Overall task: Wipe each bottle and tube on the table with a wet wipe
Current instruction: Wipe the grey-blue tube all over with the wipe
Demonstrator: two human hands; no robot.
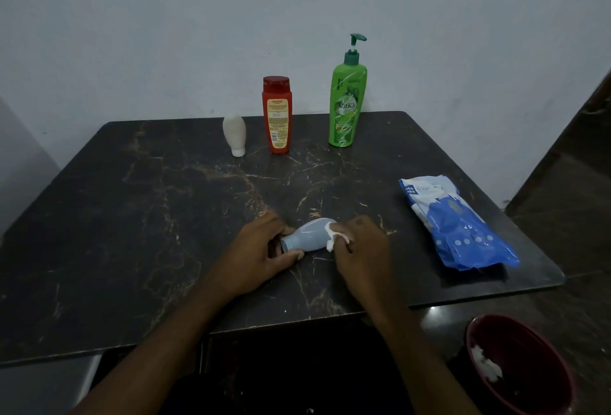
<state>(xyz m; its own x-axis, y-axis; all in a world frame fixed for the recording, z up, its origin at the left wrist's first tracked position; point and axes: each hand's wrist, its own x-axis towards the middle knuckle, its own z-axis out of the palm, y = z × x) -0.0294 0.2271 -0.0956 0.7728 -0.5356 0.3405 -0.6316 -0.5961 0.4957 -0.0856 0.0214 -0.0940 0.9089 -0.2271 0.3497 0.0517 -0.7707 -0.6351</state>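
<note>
Left hand (261, 251) gripped pale blue tube (305, 236); right hand (360, 246) pinched wet wipe (332, 237) against it. White tube (234, 133), red bottle (277, 113), green pump bottle (345, 103) likely remained unwiped.

Both bare forearms reach forward from the bottom edge of the view and converge toward the middle, wrists roughly straight. The left hand (261, 249) lies palm-inward with fingers curled and the thumb stretched along the near side, closed around the capped end of a small pale tube (305, 238). The right hand (362, 246) is knuckles-up, fingers bunched and pinching a white wet wipe (334, 239) against the tube's wider end.
</note>
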